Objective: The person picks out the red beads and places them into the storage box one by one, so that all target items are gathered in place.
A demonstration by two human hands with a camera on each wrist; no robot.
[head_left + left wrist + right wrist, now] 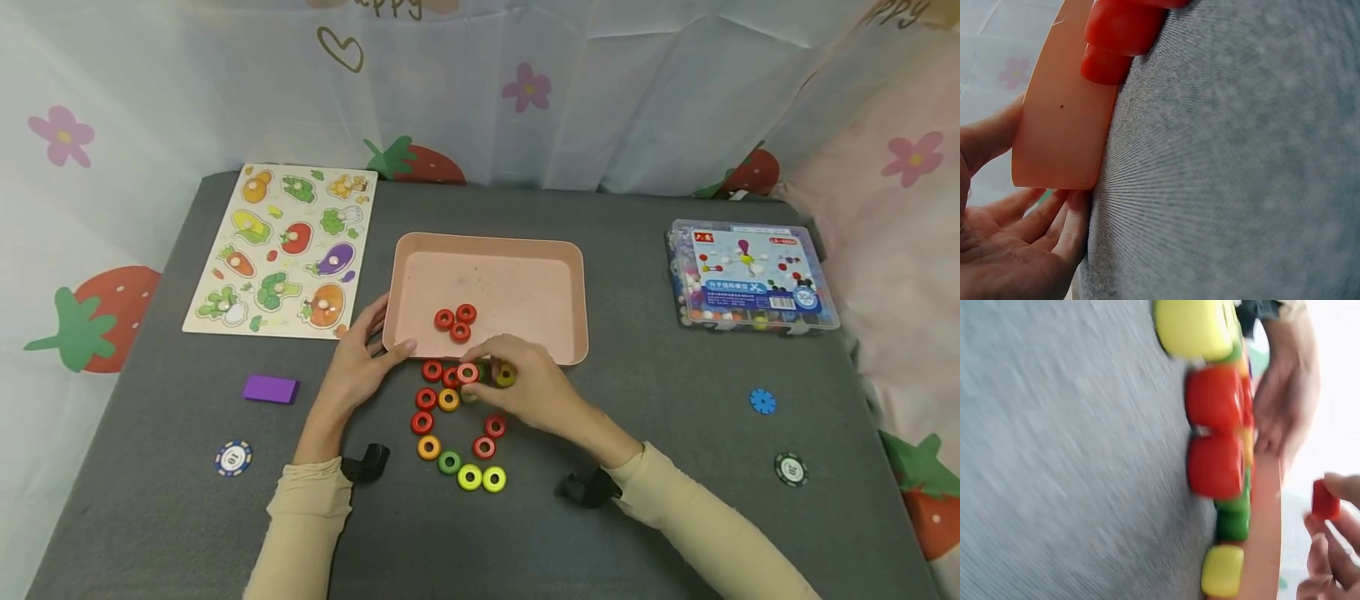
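My left hand (356, 367) holds the front left corner of a pink tray (517, 271), its thumb at the front rim and its fingers along the left side. Between thumb and forefinger, my right hand (536, 387) pinches a red ring bead (1325, 500), raised above the others just in front of the tray. Three red ring beads (460, 332) lie inside the tray. On the cloth before it, red, orange (429, 447), green (449, 462) and yellow ring beads (494, 479) form a curved outline. The right hand partly covers several beads there.
A vegetable puzzle board (281, 254) lies at the back left, with a purple block (270, 389) and a blue-white poker chip (233, 458) nearer. At the right are a plastic box (753, 275), a blue disc (762, 402) and a dark green chip (791, 470).
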